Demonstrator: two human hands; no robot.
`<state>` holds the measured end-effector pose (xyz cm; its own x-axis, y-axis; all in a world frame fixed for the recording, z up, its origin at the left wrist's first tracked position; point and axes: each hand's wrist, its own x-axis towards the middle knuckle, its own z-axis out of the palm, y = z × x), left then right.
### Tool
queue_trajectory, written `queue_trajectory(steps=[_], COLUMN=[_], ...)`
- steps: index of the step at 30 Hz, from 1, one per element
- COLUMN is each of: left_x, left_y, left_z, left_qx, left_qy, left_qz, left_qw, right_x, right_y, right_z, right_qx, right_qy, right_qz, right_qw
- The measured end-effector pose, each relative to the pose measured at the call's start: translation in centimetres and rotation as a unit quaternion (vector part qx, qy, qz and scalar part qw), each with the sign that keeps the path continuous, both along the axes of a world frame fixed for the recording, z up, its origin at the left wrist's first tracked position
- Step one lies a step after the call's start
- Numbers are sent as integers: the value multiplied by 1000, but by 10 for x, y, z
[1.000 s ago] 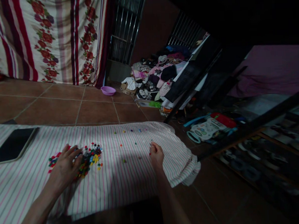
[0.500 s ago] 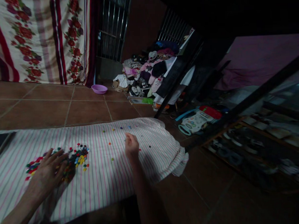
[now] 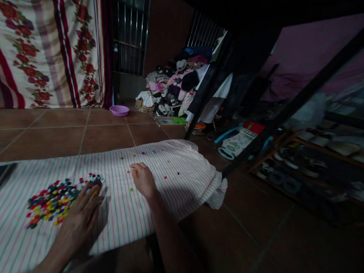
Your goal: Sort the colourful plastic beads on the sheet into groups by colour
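A dense heap of small coloured pieces (image 3: 52,200) (red, yellow, green and black among them) lies on the striped cloth (image 3: 119,223). Over its right end, the left hand (image 3: 78,217) extends slightly spread fingers. An orange piece (image 3: 128,172) sits just beside the right hand (image 3: 144,181), whose fingers curl inward; whether they pinch anything, I cannot tell. Farther right, a black piece (image 3: 178,173) lies alone.

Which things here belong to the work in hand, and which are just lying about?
In use:
- pile of small coloured pieces, at the left hand
- separate pieces, near the right hand
- striped cloth beneath them

Lying about:
- purple basin
- clothes heap
- shoes
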<state>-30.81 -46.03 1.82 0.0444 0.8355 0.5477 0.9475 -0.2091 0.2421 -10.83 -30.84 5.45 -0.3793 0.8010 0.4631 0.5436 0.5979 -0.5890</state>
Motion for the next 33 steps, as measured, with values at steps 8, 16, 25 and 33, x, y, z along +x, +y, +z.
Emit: queue_trajectory(steps=[8, 16, 25, 33], left_x=[39, 24, -6, -3], left_y=[-8, -14, -8, -14], left_z=[-11, -11, 0, 1], left_qx=[69, 82, 55, 50], left_qy=[41, 33, -69, -60], left_qz=[-49, -8, 50, 84], left_qw=[996, 996, 995, 993], right_x=[19, 52, 100, 48], right_y=[-5, 13, 41, 16], right_z=[1, -13, -23, -12], right_qx=[-29, -2, 36, 12], right_qy=[-60, -39, -3, -39], right_qz=[-37, -142, -274, -128], right_qw=[997, 989, 961, 991])
